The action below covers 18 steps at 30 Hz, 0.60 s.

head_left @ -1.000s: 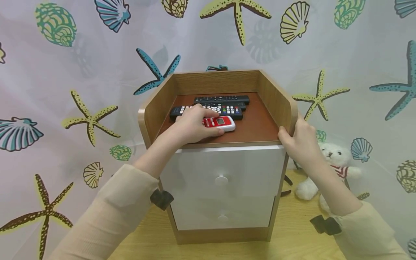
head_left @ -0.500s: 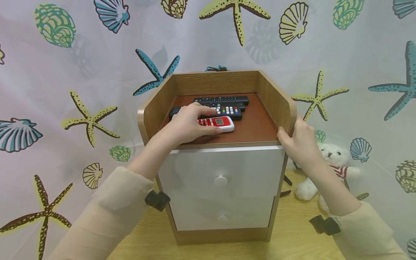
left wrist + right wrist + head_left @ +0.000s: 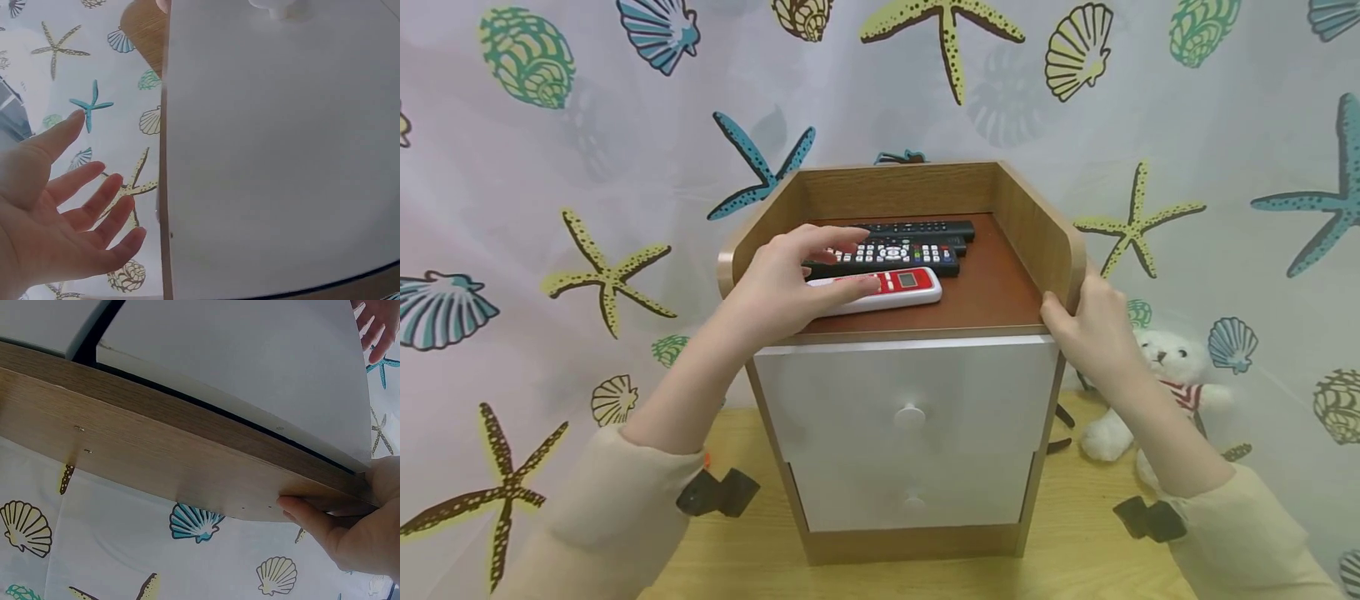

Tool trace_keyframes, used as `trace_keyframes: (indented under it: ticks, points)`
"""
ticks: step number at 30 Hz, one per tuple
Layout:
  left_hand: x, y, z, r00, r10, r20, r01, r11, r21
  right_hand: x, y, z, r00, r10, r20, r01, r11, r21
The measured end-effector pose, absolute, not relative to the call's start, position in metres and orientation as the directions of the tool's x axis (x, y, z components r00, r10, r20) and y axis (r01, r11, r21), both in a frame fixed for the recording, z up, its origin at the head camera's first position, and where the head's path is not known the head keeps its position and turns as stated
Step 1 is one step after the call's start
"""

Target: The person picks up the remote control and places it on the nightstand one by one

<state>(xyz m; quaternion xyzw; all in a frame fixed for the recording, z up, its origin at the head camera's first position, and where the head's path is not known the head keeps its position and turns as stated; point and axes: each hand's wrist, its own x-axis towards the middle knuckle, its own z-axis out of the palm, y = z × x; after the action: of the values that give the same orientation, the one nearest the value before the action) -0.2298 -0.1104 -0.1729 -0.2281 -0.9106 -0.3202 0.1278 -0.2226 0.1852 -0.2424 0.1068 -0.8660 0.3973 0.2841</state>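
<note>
A red and white remote control [image 3: 916,287] lies on the brown top of a small cabinet [image 3: 985,383], near its front edge. My left hand [image 3: 782,279] hovers at the left end of this remote, fingers loosely spread and holding nothing, as the left wrist view confirms. Whether the thumb touches the remote is unclear. Behind it lie several black remote controls [image 3: 940,260], partly covered by my left hand. With my right hand [image 3: 1093,325] I grip the front of the cabinet's right side panel [image 3: 1043,229]; in the right wrist view the thumb and fingers clasp that wooden panel [image 3: 156,450].
Raised wooden sides and a back board [image 3: 902,190] border the cabinet top. Two white drawers with round knobs [image 3: 910,417] face me. A white teddy bear [image 3: 1168,358] sits on the wooden floor at right. A curtain with sea patterns [image 3: 647,167] hangs behind.
My left hand has let go of the red and white remote and drawn back to the left, uncovering more of it and the black remotes. My right hand has stayed on the side panel.
</note>
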Motion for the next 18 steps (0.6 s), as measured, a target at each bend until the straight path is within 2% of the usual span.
trace_keyframes:
  ticks: [12,18]
  points:
    - [-0.192,-0.130,-0.184,-0.835,0.251,0.489,0.537,0.565,0.627,-0.224,0.187,-0.244,-0.822,0.029,0.568,-0.414,0.654,-0.633]
    - [-0.180,-0.140,-0.196,-0.792,0.120,0.598,0.553,0.556,0.620,-0.223,0.188,-0.246,-0.806,0.029,0.592,-0.433,0.653,-0.621]
